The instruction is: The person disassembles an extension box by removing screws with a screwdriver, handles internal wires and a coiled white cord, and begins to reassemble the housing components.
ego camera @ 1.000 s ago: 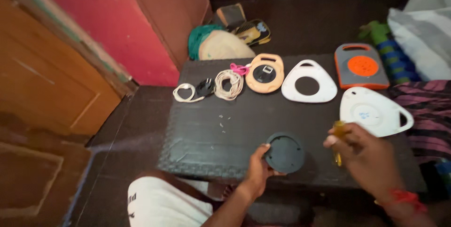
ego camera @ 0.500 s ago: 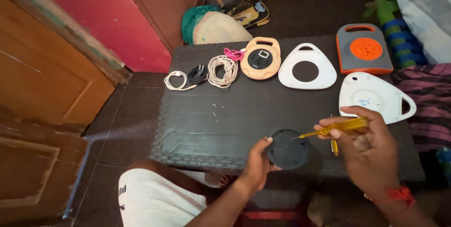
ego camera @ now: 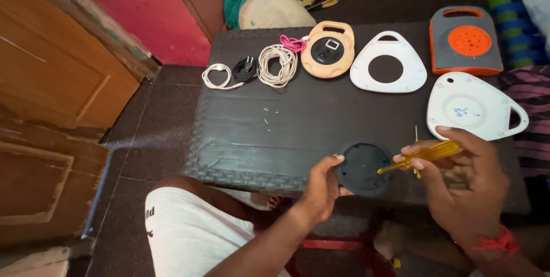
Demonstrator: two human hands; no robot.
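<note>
My left hand (ego camera: pixel 321 188) grips the left rim of a round black disc (ego camera: pixel 362 167) held over the near edge of a dark table (ego camera: pixel 298 122). In my right hand (ego camera: pixel 467 182) lies a yellow-handled screwdriver (ego camera: pixel 427 155), its tip touching the disc's right side. A second thin tool pokes up between the fingers of that hand. Just beyond my right hand rests a white triangular cover (ego camera: pixel 472 106) with a handle slot.
Along the far side of the table lie coiled white and black cables (ego camera: pixel 252 69), a peach cord reel (ego camera: pixel 327 50), a white triangular frame with a round hole (ego camera: pixel 388 66) and a grey-and-orange reel (ego camera: pixel 467 41). Small screws (ego camera: pixel 268 118) are scattered mid-table. A wooden door is at left.
The view has drawn closer. My right hand has turned the screwdriver so its tip now touches the disc. The left hand keeps its hold on the disc.
</note>
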